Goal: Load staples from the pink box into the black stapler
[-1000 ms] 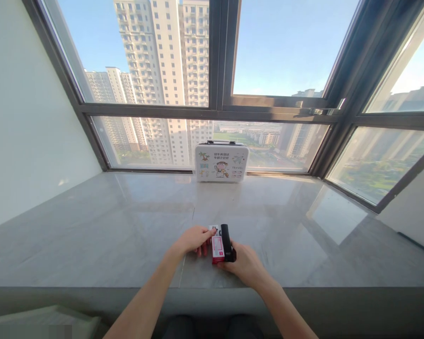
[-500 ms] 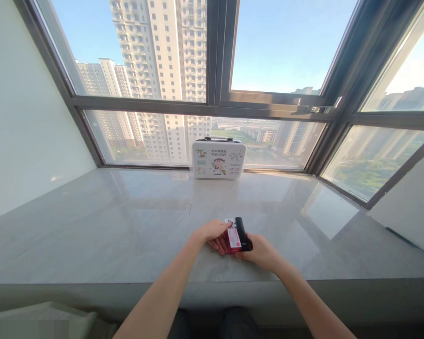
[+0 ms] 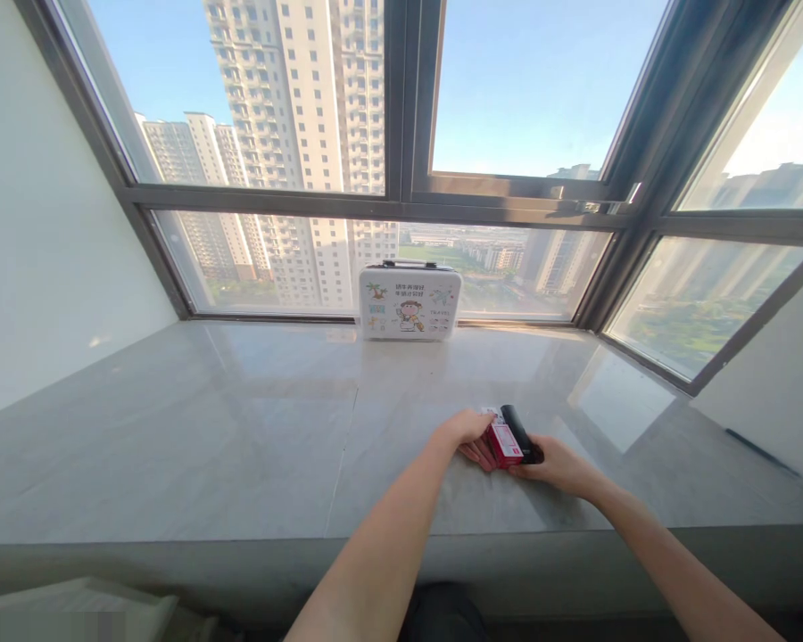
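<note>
A small red and white box with a black oblong part along its right side lies on the grey stone sill. My left hand curls over the box's left side, fingers closed on it. My right hand grips the near end of the box and the black part from the right. Both hands hold the thing low on the sill, right of centre.
A white case with cartoon pictures and a dark handle stands upright against the window at the back of the sill. Window frames enclose the back and right. A white wall bounds the left side.
Both hands and the red box have shifted to the right across the sill. The grip on it looks the same.
</note>
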Demonstrator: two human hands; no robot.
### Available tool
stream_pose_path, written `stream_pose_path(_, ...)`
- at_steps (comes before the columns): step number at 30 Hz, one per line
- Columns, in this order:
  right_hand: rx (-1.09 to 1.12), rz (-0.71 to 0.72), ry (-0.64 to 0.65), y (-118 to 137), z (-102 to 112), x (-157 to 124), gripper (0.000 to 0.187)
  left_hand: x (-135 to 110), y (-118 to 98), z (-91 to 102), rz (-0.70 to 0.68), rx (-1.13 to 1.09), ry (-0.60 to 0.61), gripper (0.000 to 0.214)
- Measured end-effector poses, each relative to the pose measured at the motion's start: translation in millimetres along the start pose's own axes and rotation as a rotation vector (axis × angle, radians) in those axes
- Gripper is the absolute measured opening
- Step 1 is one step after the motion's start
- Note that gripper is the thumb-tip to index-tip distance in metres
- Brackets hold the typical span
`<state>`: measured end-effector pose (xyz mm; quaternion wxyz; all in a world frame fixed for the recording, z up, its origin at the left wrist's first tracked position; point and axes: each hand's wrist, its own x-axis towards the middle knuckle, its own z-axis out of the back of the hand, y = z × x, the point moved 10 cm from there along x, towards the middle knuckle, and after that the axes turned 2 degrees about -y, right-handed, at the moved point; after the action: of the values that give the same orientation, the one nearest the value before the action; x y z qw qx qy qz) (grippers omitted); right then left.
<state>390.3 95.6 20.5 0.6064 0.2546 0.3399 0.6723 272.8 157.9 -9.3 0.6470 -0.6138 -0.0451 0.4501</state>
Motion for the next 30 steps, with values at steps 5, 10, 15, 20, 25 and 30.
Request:
stream_pose_path(5,-0.120,-0.125,-0.152,-42,31,-19,0.085,-17,25,39.4,0.064,-0.085,-0.097,0.071)
stream_pose_path(10,-0.347,-0.098,-0.136,-48,25,-64,0.039,-80,72,127.3,-0.056,-0.099,-0.486,0.043)
stream_pose_path(15,-0.546,-0.015,-0.188,18,-31,-84,0.034,-157,102,172.9,-0.294,0.009,-0.836,0.032)
stream_pose_path(20,-0.612,0.057,-0.212,86,-96,-56,0.030,-185,102,162.1,-0.426,0.261,-0.932,0.032)
stream_pose_path(25,-0.646,0.026,-0.342,124,-119,-10,0.029,-179,97,138.2,-0.386,0.598,-0.946,0.049)
stream_pose_path(30,-0.672,0.064,-0.470,151,-121,17,0.028,-175,99,129.6,-0.232,0.938,-0.955,0.054)
